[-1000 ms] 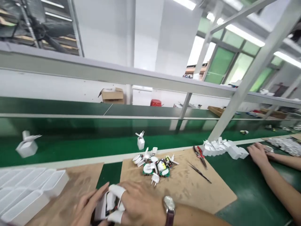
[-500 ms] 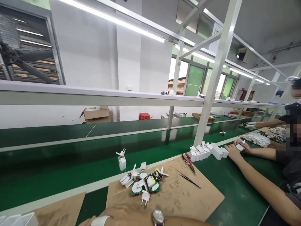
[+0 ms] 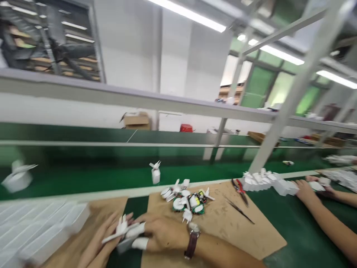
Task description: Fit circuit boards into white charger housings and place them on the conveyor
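Note:
My left hand (image 3: 102, 240) and my right hand (image 3: 164, 232) meet low in the view, over the gap between two brown boards. Between them is a white plug charger (image 3: 122, 227) with its pin piece sticking up, and a pale housing part lies below it, blurred. My left fingers close around its left side. White covers sit on the right thumb and a finger, which pinch it from the right. Beside my right hand lies a pile of green circuit boards (image 3: 188, 203) with white plug parts. A wristwatch (image 3: 193, 238) is on my right wrist.
Rows of white housings (image 3: 41, 230) stand at left. Red-handled pliers (image 3: 240, 190) and tweezers (image 3: 240, 210) lie on the brown board (image 3: 217, 232). Two chargers stand on the green belt (image 3: 92, 175). A co-worker's hands (image 3: 309, 191) work at right, near a metal post (image 3: 290, 100).
The view has swung left and down, bringing the rows of housings in. Both hands are now visible together at the charger; earlier only the right wrist and part of a hand showed at the bottom.

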`<state>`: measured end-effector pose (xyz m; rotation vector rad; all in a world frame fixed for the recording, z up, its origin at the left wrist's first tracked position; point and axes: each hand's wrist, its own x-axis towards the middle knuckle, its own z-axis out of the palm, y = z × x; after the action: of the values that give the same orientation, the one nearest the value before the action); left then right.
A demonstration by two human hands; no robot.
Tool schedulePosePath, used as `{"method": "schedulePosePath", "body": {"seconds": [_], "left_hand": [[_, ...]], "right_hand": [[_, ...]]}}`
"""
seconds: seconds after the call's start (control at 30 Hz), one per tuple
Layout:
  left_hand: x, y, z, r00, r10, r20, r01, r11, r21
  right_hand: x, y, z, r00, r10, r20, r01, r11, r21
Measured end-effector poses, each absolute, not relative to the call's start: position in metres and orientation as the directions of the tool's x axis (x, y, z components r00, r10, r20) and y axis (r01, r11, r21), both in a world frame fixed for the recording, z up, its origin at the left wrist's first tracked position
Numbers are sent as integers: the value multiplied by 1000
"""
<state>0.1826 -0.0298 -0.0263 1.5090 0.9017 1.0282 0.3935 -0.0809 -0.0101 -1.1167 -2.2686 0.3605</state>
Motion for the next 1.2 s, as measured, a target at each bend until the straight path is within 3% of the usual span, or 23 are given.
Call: {"method": "schedulePosePath", "body": {"seconds": [0.07,0.2,0.37,0.6,0.8,1.2], "left_hand": [[178,-37,-24,402,910,106,-47,-95,994],[176,-43,-25,533,819,213,-77,-205,976],[177,-55,-30,525,807,271,-74,-274,959],[177,-61,-24,561,786,258,5,-315,949],[181,-60,-29,523,798,301,-13,-345,939],[183,-60,-30,523,796,303,-17,-345,938]], "right_hand": [[389,-88,-20,-436,785,440,581,619,-529],[388,-98,-30,-382,756,532,551,648,-526],[390,-105,-23,-273,703,657,523,682,-511],[385,-110,-31,-362,778,514,579,620,-530],[383,-113,-33,-326,797,508,628,584,-514],[383,-111,-25,-417,816,400,701,569,-430]]}}
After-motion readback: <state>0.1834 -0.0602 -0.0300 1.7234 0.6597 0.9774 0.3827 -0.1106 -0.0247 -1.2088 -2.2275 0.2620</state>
